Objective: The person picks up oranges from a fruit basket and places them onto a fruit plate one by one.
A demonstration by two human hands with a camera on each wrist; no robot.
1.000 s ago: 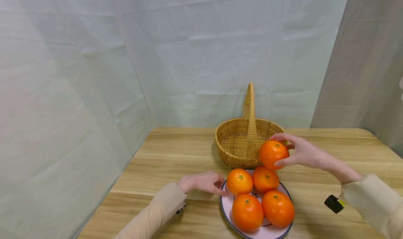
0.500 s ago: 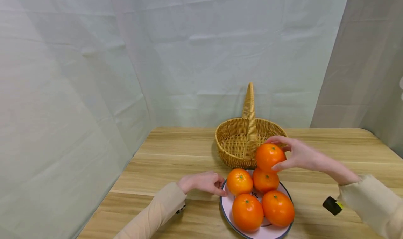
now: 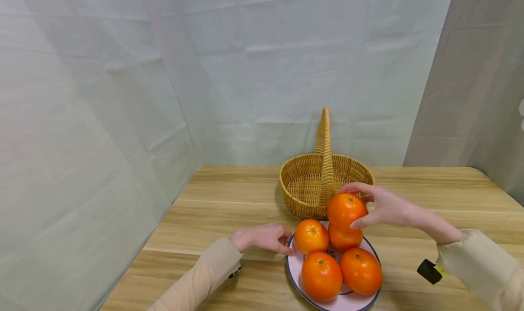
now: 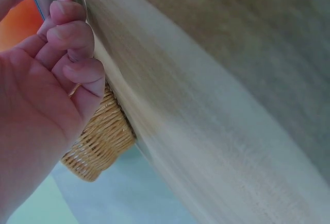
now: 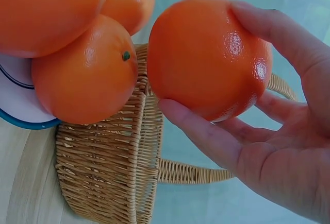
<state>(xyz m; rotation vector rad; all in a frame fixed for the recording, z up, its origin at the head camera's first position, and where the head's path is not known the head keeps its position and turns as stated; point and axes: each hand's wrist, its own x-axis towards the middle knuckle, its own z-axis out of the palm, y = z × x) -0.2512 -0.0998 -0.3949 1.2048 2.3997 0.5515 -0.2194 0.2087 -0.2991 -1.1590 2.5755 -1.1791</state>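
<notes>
My right hand [image 3: 382, 208] grips an orange [image 3: 345, 213] with thumb and fingers, up above the far side of a plate [image 3: 294, 272]. In the head view that orange overlaps another orange [image 3: 344, 239] lying on the plate. More oranges sit there, one at the left [image 3: 311, 236] and two in front. At the plate's left rim is my left hand [image 3: 262, 238]. The left wrist view shows the thumb on the plate's inner side and curled fingers [image 4: 72, 33] at its outside, pinching the rim.
Right behind the plate stands a wicker basket [image 3: 300, 206] with a tall arched handle [image 3: 326, 165]. Everything rests on a wooden table [image 3: 229, 197]. Pale cloth [image 3: 262, 74] hangs behind and at the left.
My right hand has moved left and down with the orange, from beside the basket's right front to over the orange at the back of the plate. My left hand has stayed still.
</notes>
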